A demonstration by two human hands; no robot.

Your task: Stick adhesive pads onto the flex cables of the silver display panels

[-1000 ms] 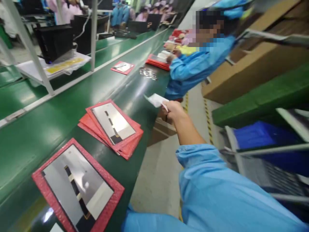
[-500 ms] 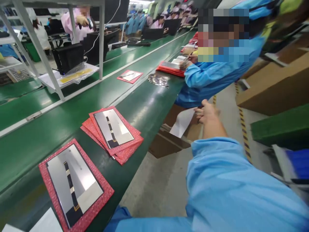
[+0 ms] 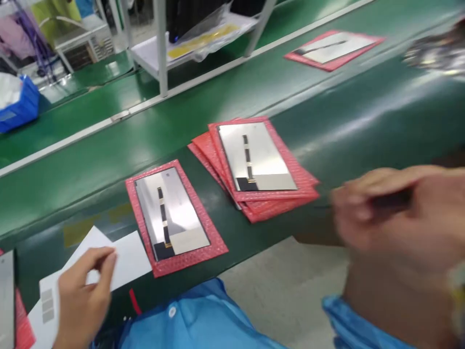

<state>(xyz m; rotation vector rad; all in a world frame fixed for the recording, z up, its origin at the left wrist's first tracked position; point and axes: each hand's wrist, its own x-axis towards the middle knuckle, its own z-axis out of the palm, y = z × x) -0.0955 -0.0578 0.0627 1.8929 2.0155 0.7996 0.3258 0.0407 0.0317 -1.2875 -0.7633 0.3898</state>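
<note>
My left hand (image 3: 85,293) is over white sheets (image 3: 132,254) at the lower left. Its thumb and forefinger are pinched together; what they hold, if anything, is too small to make out. Grey squares mark the sheet beside its wrist. My right hand (image 3: 395,218), blurred, is raised beyond the bench's near edge, fingers curled in to the thumb with nothing visible in them. Between the hands, a display panel (image 3: 189,218) with a black ribbon cable lies on a red bubble-wrap bag (image 3: 216,249). Another panel (image 3: 272,155) lies on a fanned stack of red bags (image 3: 305,191).
A panel (image 3: 341,46) on a red bag lies farther up the green bench (image 3: 156,128). Shiny small parts (image 3: 436,53) are at the upper right. A white-framed shelf (image 3: 163,48) stands behind; a blue bin (image 3: 22,106) is at far left. Part of another panel (image 3: 6,300) shows at the left edge.
My view has swung left and down to the bench. My right hand has come back from the reach right, and the white sheet by it is out of sight. My left hand has come into view.
</note>
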